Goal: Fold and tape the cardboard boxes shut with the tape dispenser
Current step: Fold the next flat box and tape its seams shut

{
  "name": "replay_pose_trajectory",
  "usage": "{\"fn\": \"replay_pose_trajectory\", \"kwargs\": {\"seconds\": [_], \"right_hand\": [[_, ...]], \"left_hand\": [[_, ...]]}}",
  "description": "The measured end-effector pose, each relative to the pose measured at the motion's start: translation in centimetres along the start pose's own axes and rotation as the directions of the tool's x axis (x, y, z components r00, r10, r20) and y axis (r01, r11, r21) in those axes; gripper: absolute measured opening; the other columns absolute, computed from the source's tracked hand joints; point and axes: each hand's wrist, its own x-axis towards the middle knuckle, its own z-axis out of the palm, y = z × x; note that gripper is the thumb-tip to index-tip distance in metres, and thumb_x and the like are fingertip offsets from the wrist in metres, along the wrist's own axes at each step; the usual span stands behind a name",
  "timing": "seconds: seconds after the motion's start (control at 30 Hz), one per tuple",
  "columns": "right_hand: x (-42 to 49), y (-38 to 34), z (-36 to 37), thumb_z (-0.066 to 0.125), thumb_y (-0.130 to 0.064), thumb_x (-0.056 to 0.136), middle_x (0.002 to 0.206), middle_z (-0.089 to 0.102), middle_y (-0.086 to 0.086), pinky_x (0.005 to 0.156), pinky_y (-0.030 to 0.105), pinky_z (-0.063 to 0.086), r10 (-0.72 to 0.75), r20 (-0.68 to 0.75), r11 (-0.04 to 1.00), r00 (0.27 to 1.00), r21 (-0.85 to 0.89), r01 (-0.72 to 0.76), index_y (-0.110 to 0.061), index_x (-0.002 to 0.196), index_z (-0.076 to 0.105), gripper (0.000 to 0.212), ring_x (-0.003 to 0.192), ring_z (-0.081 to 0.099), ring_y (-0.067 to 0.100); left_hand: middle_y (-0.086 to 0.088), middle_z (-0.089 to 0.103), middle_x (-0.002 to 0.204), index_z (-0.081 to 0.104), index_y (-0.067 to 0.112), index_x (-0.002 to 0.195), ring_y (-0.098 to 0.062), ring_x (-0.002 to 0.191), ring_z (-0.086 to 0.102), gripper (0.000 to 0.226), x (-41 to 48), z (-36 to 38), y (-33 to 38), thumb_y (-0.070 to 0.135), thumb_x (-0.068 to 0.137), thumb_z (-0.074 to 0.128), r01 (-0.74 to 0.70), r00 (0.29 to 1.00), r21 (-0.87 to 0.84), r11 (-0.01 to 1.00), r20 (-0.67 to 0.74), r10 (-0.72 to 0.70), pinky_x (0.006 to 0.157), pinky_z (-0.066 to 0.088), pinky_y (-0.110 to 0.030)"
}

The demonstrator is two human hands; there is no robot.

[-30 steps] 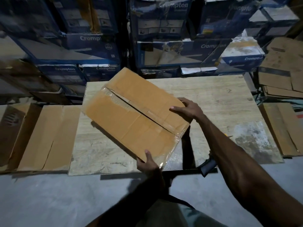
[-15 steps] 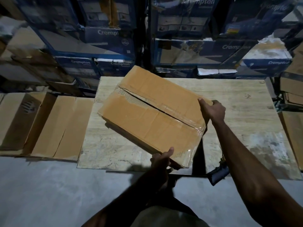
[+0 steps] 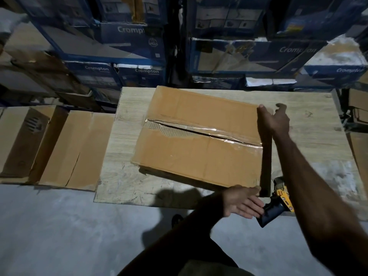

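- Stacks of blue Crompton cartons [image 3: 127,36] wall off the far side of our workspace.
- Wooden table [image 3: 318,136] carries the job. Flattened cartons [image 3: 59,144] lie just off its left edge.
- Our cardboard box [image 3: 199,156] sits flat around the table's middle, reaching almost to the far edge, with both top flaps folded down.
- Its centre seam [image 3: 199,132] carries clear tape, but we see a dark gap along much of it and torn liner towards the left end, so we judge the closure unsound.
- Our right hand [image 3: 273,120] is at the box's far right corner, thumb and fingers loosely spread, gripping nothing.
- Our left hand [image 3: 242,203] lies flat, fingers straight and together, thumb touching the box's near right corner. The fingertips are just beside the dispenser's black handle.
- Yellow-and-black tape dispenser [image 3: 278,204] rests at the table's near edge, its handle overhanging, and nobody holds it.
- We judge the step as squaring the box up ahead of taping. Next we should take the handle, press the flaps together and run fresh tape over the seam.
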Motion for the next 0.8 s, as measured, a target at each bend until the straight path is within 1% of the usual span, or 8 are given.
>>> {"fn": "replay_pose_trajectory", "kwargs": {"seconds": [0.1,0.13,0.23,0.27,0.3,0.4,0.53,0.8], "right_hand": [[-8.0,0.4,-0.5,0.066,-0.058,0.092,0.147,0.055,0.007,0.107,0.049,0.045,-0.192,-0.077,0.981,0.978,-0.026,0.191,-0.025,0.15,0.036,0.073,0.13,0.055,0.03],[-11.2,0.8,-0.3,0.068,-0.056,0.092,0.146,0.056,0.003,0.107,0.05,0.046,-0.25,-0.049,0.967,0.967,-0.064,0.247,-0.028,0.149,0.036,0.071,0.129,0.055,0.027],[-20.8,2.6,1.0,0.074,-0.051,0.09,0.138,0.056,-0.003,0.103,0.042,0.045,-0.355,0.054,0.926,0.933,-0.113,0.359,-0.028,0.143,0.044,0.065,0.123,0.053,0.019],[-23.6,3.1,1.5,0.076,-0.046,0.09,0.131,0.059,-0.007,0.097,0.038,0.046,-0.361,0.054,0.93,0.931,-0.058,0.363,-0.028,0.136,0.05,0.055,0.117,0.055,0.014],[-26.2,3.6,2.0,0.076,-0.04,0.091,0.118,0.063,-0.01,0.088,0.034,0.049,-0.349,0.033,0.937,0.937,0.021,0.348,-0.029,0.124,0.058,0.039,0.106,0.059,0.01],[-30.0,4.7,3.2,0.073,-0.041,0.092,0.072,0.066,-0.01,0.063,0.029,0.047,-0.124,0.098,0.963,0.987,0.25,0.096,-0.027,0.084,0.068,0.016,0.069,0.064,0.009],[-28.8,4.3,3.6,0.07,-0.043,0.095,0.086,0.071,0.0,0.069,0.028,0.057,0.254,0.442,0.77,0.861,0.447,-0.456,-0.015,0.103,0.063,0.03,0.078,0.069,0.018],[-22.9,5.7,3.9,0.07,-0.057,0.09,0.108,0.061,0.009,0.086,0.044,0.052,0.176,0.282,0.951,0.943,0.201,-0.237,-0.02,0.108,0.041,0.051,0.095,0.062,0.028]], "left_hand": [[-0.009,0.077,0.091,0.073,0.004,0.102,-0.03,0.103,0.075,0.051,-3.2,-4.1,3.4,0.05,0.105,0.052,-0.226,0.957,0.24,0.944,-0.127,0.261,0.085,0.056,-0.034],[-0.008,0.077,0.087,0.075,0.006,0.098,-0.027,0.092,0.075,0.045,-4.2,-6.4,4.4,0.046,0.105,0.056,-0.331,0.857,0.336,0.882,-0.284,0.43,0.079,0.055,-0.033],[-0.001,0.075,0.102,0.071,0.016,0.108,-0.018,0.091,0.069,0.025,-7.5,-14.3,6.8,0.039,0.102,0.063,-0.248,0.22,0.738,0.628,-0.588,0.778,0.079,0.053,-0.032],[-0.001,0.072,0.114,0.066,0.019,0.119,-0.018,0.099,0.067,0.028,-8.0,-17.1,7.2,0.041,0.102,0.061,-0.136,0.113,0.784,0.606,-0.596,0.795,0.086,0.053,-0.035],[-0.002,0.068,0.124,0.059,0.018,0.13,-0.02,0.109,0.064,0.035,-8.1,-19.7,7.3,0.041,0.104,0.059,-0.048,0.09,0.793,0.607,-0.602,0.793,0.093,0.052,-0.039],[-0.012,0.062,0.128,0.05,0.011,0.134,-0.034,0.117,0.061,0.04,-7.7,-25.8,6.9,0.041,0.106,0.052,0.091,0.229,0.761,0.643,-0.644,0.73,0.092,0.05,-0.046],[-0.023,0.064,0.132,0.052,0.004,0.14,-0.044,0.121,0.059,0.043,-7.1,-28.1,5.6,0.034,0.109,0.048,-0.031,0.294,0.662,0.748,-0.71,0.64,0.094,0.046,-0.043],[-0.022,0.069,0.123,0.068,0.001,0.127,-0.04,0.115,0.063,0.05,-6.7,-25.5,3.7,0.044,0.106,0.054,-0.127,0.285,0.465,0.876,-0.829,0.481,0.092,0.048,-0.04]]}}
